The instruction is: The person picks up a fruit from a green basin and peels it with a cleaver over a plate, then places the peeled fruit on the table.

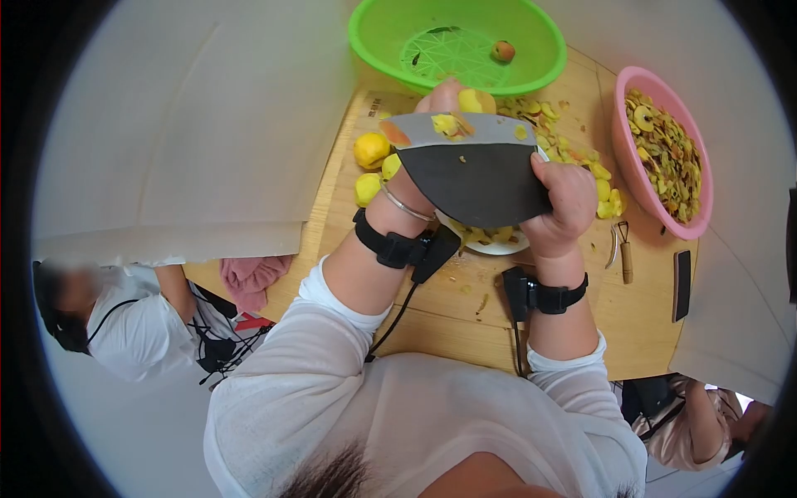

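My right hand (569, 199) is closed at the right end of a broad cleaver (477, 178), its thumb against the blade; the handle is mostly hidden. The blade is black with a grey edge facing away from me, and bits of yellow peel stick to that edge. My left hand (442, 95) is at the far side of the blade, partly covered by it, beside a peeled yellow fruit (477, 101). Most of its fingers are hidden. Peeled yellow fruits (371, 150) lie left of the blade. Under it, a white plate (502, 246) with peelings is partly covered.
A green basket (361, 46) with one reddish fruit (502, 51) stands at the back. Right of it is a pink basin (707, 178) full of peelings. A peeler (626, 253) and a black bar-shaped object (682, 286) lie at right. Two other people are at the sides.
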Action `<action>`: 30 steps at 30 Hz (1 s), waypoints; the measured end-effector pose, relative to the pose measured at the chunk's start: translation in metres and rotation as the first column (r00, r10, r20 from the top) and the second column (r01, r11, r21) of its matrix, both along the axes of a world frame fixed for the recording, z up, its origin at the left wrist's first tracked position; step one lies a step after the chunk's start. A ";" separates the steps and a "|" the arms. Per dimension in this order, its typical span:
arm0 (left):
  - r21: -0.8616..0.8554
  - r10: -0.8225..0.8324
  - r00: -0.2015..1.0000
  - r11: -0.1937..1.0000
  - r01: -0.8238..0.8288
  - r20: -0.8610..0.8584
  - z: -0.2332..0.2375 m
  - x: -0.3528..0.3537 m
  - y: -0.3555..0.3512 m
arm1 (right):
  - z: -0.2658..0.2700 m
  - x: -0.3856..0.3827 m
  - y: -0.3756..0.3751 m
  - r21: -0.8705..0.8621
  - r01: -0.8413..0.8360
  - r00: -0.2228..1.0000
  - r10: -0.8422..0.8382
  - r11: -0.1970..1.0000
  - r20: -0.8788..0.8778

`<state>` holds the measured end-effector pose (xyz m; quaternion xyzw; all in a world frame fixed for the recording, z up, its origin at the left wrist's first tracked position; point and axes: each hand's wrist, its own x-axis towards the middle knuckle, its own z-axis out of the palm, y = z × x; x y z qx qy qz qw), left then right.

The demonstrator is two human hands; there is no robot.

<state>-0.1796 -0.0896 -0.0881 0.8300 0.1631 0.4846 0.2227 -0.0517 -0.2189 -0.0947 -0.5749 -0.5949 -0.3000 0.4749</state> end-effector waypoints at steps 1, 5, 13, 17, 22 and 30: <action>0.085 0.060 0.998 0.995 -0.059 -0.001 0.000 0.001 0.000 | 0.001 0.000 -0.001 -0.001 0.002 1.000 -0.002 1.000 0.002; 0.120 0.099 0.994 0.988 -0.102 0.035 -0.012 0.007 0.004 | 0.001 -0.001 0.001 -0.006 0.039 0.999 -0.039 0.999 0.005; -0.234 -0.187 0.932 0.935 0.266 0.312 -0.011 0.015 0.009 | 0.002 0.002 0.002 0.014 0.047 0.999 -0.047 0.999 -0.012; -0.629 -0.194 0.905 0.664 0.405 0.379 -0.001 0.013 0.008 | 0.000 0.005 0.003 0.009 0.113 0.994 -0.113 0.994 -0.016; -0.377 -0.027 0.947 0.913 0.153 0.319 0.005 0.016 0.005 | -0.014 0.017 0.002 -0.030 0.178 0.972 -0.180 0.984 -0.149; -0.795 0.000 0.899 0.468 0.386 0.437 0.017 0.011 0.004 | -0.008 0.005 0.002 0.058 0.110 0.969 -0.094 0.992 -0.229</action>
